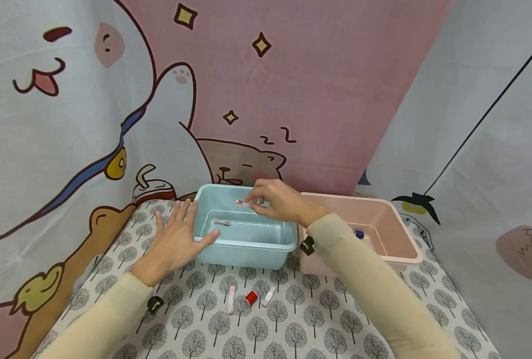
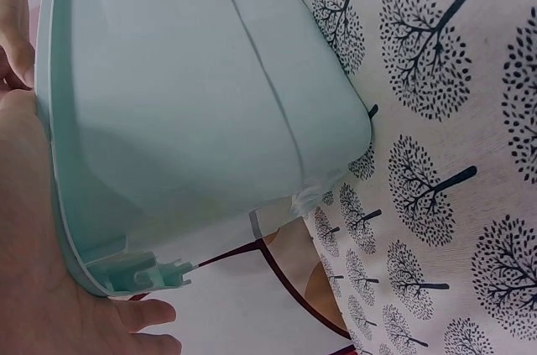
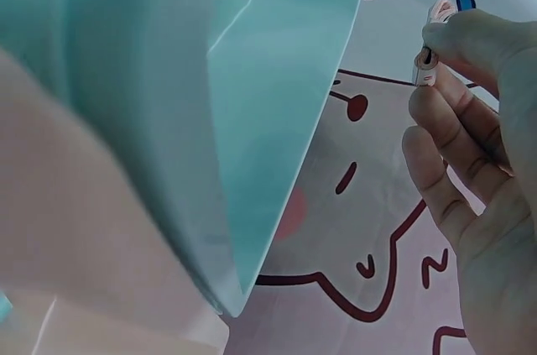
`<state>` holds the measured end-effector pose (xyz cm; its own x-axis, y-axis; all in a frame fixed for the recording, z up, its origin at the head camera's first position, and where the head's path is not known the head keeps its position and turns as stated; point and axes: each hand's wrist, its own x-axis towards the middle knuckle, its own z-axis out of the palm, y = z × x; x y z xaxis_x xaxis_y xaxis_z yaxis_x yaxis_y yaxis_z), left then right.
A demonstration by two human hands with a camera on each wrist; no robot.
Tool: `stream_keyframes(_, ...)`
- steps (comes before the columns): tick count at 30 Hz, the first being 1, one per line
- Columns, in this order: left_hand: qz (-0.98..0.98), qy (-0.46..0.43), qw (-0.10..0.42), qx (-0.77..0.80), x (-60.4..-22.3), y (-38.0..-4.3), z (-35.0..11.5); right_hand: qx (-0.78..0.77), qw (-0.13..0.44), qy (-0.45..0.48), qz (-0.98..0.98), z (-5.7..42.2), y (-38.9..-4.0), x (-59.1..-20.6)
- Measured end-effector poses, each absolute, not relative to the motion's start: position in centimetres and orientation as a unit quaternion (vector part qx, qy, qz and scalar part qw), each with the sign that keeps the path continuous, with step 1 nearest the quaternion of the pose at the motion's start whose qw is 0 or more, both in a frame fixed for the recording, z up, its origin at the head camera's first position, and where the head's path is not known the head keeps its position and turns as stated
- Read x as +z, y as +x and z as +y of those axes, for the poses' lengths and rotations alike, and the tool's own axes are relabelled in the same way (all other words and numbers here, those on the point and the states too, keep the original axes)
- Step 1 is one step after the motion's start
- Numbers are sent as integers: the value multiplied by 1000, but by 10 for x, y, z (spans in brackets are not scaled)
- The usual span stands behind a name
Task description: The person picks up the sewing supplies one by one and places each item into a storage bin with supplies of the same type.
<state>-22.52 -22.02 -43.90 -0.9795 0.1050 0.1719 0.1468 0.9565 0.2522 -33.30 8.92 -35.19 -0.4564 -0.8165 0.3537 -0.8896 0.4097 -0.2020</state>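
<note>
My right hand (image 1: 276,199) pinches a small pink-and-white oblong piece (image 3: 426,65) between thumb and fingertips, above the light blue bin (image 1: 248,253). In the right wrist view the piece has a dark spot near its middle, and the other fingers are loosely bent. My left hand (image 1: 176,242) lies over the left end of the bin, its fingers spread and the palm along the rim (image 2: 57,179). Inside the bin, a similar small oblong piece (image 1: 222,222) rests on the floor, toward the left.
A pink bin (image 1: 405,234) stands right of the blue one, with a dark blue spool (image 1: 359,234) inside. In front, on the tree-print cloth (image 1: 252,329), lie a pink strip (image 1: 231,300), a red thread spool (image 1: 251,298) and a whitish strip (image 1: 268,296). A printed curtain (image 1: 319,99) hangs behind.
</note>
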Motion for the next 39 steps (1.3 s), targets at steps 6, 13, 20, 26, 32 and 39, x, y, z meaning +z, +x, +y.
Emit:
stream_keyframes(6,-986,-64,80,-132,-439,-225,-220,184,88,499,-842,86,-343,-352)
stream_keyframes(13,-986,-64,79,-129,-440,-226,-220,178,82,494,-847,79,-354,-352)
stream_keyframes(20,-986,-64,78,-130,-440,-226,-221,169,72,487,-854,74,-360,-349)
stream_keyframes(26,-986,-64,77,-134,-440,-226,-221,160,66,471,-865,70,-363,-349)
stream_keyframes(32,-986,-65,78,-135,-441,-226,-220,164,60,468,-866,67,-367,-350)
stream_keyframes(39,-986,-64,76,-131,-440,-227,-221,137,35,428,-892,63,-364,-349)
